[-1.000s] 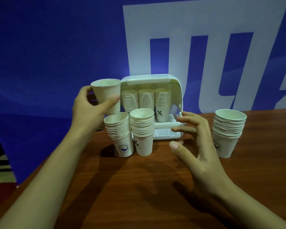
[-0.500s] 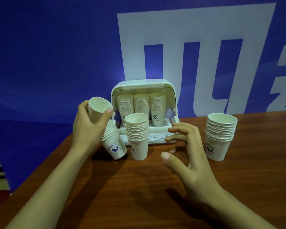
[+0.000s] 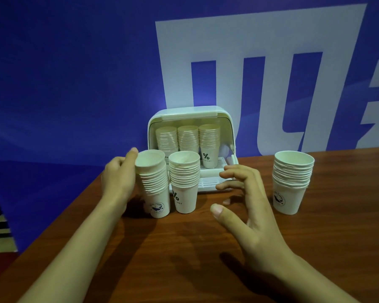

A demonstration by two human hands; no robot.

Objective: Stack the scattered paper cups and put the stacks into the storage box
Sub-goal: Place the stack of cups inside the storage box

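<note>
Looking down from the head camera, one view only:

Left hand: the left hand (image 3: 118, 178) is curled round the upper part of the left cup stack (image 3: 154, 184), thumb tip at the rim of the top cup, the other fingers hidden behind the cups.

Left cup stack: it stands on the wooden table (image 3: 184, 259), leaning slightly, its bottom cup printed with a round blue whale logo.

Middle cup stack: the middle cup stack (image 3: 185, 182) stands upright just beside the left one, on its right, with a percent sign on its bottom cup; no hand touches it.

Right hand: the right hand (image 3: 245, 206) hovers above the table, released, fingers spread and loosely bent, holding nothing. Its fingertips (image 3: 222, 174) lie in front of the box's lower edge, to the right of the middle stack.

Right cup stack: the right cup stack (image 3: 292, 182) stands alone, well apart from the others, near the table's right side, with a round logo on its bottom cup.

Storage box: the white storage box (image 3: 224, 119) sits at the back of the table, its front open, directly behind the two near stacks.

Stacks inside: three cup stacks (image 3: 187, 138) stand side by side in the box.

Backdrop: a blue wall (image 3: 74, 73) with large white shapes stands behind the table.
</note>
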